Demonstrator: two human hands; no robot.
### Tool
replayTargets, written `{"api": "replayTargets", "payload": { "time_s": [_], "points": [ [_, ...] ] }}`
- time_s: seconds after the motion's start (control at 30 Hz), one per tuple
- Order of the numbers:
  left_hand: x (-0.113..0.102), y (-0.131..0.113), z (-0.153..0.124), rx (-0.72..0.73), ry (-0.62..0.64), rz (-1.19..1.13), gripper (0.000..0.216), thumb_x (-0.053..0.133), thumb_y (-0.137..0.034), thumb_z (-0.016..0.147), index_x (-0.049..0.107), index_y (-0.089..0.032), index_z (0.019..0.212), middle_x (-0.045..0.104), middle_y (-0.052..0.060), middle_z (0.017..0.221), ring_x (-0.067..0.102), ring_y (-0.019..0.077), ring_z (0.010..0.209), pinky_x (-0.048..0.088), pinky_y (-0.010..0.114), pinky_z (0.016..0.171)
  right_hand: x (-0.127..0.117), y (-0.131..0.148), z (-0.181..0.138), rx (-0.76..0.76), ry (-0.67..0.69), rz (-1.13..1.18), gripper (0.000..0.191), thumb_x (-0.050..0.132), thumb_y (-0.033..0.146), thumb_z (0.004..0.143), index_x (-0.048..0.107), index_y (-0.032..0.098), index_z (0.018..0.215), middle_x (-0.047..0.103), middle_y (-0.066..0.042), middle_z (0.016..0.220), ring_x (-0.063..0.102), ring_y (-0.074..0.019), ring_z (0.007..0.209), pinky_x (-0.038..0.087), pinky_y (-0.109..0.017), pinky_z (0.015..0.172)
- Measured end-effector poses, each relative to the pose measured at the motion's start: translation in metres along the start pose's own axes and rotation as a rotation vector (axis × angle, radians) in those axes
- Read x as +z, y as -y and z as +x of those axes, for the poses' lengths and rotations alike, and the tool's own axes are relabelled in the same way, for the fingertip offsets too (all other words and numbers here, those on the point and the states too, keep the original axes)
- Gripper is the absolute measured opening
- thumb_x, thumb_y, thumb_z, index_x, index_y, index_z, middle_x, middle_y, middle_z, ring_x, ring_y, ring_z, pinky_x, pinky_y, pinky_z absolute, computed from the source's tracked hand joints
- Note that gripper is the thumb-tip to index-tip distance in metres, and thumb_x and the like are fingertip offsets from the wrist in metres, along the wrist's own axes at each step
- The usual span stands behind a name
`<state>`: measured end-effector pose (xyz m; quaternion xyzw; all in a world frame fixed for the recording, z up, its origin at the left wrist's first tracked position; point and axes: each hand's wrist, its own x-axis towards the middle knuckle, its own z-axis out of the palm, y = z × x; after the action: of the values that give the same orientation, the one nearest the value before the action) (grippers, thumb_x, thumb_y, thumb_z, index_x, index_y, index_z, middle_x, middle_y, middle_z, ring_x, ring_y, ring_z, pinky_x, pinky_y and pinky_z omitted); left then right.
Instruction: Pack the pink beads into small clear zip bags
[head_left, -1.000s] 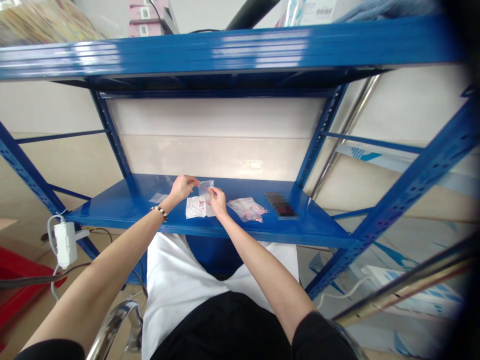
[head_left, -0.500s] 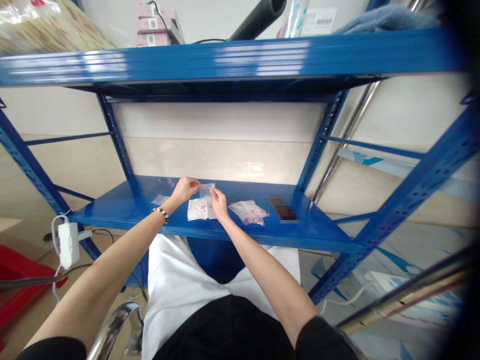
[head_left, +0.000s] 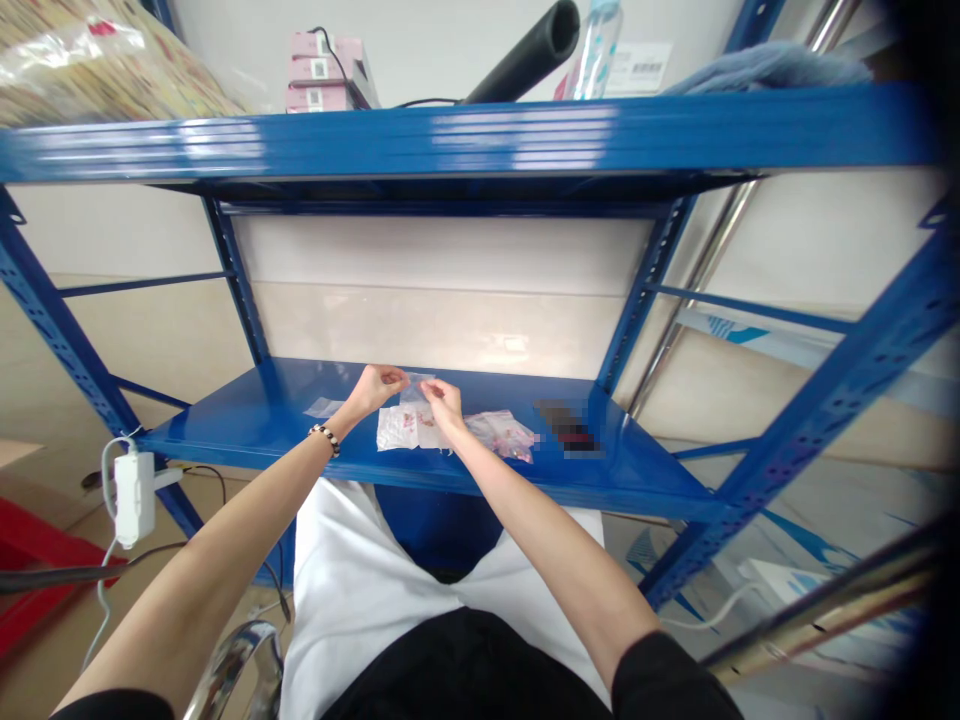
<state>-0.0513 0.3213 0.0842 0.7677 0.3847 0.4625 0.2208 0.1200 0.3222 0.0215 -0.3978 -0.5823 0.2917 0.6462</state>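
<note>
Between my hands is a small clear plastic bag [head_left: 414, 394], held by its upper corners above the blue shelf. My left hand [head_left: 381, 385] pinches the bag's left side, fingers closed. On the other side, my right hand [head_left: 442, 400] pinches its right edge. Just below lies a white crinkled sheet [head_left: 397, 428] with small pinkish bits on it, too small to name. To the right of my right wrist rests a clear bag of small pink pieces [head_left: 506, 435]. A flat clear bag [head_left: 324, 407] lies left of my left hand.
A dark, blurred-out flat object [head_left: 568, 427] lies on the right of the blue shelf [head_left: 247, 420]. Overhead runs the upper shelf's blue beam [head_left: 337, 145], carrying pink boxes [head_left: 319, 75] and a black tube [head_left: 525, 55]. A white power strip [head_left: 135, 498] hangs at left.
My right hand has shifted slightly right and my hands are a little wider apart at the clear bag. The whole view has tilted up slightly, so things appear lower.
</note>
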Motion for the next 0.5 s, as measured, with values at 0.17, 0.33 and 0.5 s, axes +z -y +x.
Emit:
{"api": "replayTargets", "payload": {
  "time_s": [0.17, 0.33, 0.5],
  "points": [
    [0.004, -0.001, 0.005, -0.007, -0.052, -0.029, 0.031, 0.064, -0.038, 0.076, 0.075, -0.010, 0.082, 0.073, 0.010, 0.075, 0.064, 0.0197, 0.069, 0.048, 0.028, 0.065, -0.005, 0.011, 0.011, -0.002, 0.058, 0.014, 0.024, 0.064, 0.040, 0.079, 0.073, 0.017, 0.080, 0.073, -0.006, 0.084, 0.065, -0.0205, 0.081, 0.048, -0.031, 0.078],
    [0.007, 0.002, 0.008, -0.033, -0.079, -0.109, 0.030, 0.068, -0.038, 0.072, 0.075, -0.010, 0.082, 0.074, 0.010, 0.078, 0.064, 0.0199, 0.071, 0.047, 0.028, 0.065, -0.013, 0.021, 0.011, 0.040, 0.110, 0.010, 0.022, 0.066, 0.037, 0.077, 0.074, 0.017, 0.082, 0.074, -0.007, 0.087, 0.066, -0.0210, 0.084, 0.049, -0.031, 0.079],
    [0.012, 0.008, -0.001, -0.080, -0.106, -0.133, 0.033, 0.071, -0.042, 0.070, 0.074, -0.010, 0.076, 0.072, 0.009, 0.073, 0.063, 0.0193, 0.068, 0.047, 0.027, 0.064, -0.017, 0.020, 0.007, 0.104, 0.152, 0.024, 0.022, 0.069, 0.037, 0.074, 0.075, 0.017, 0.083, 0.075, -0.008, 0.091, 0.067, -0.0231, 0.090, 0.050, -0.034, 0.083]
  ]
}}
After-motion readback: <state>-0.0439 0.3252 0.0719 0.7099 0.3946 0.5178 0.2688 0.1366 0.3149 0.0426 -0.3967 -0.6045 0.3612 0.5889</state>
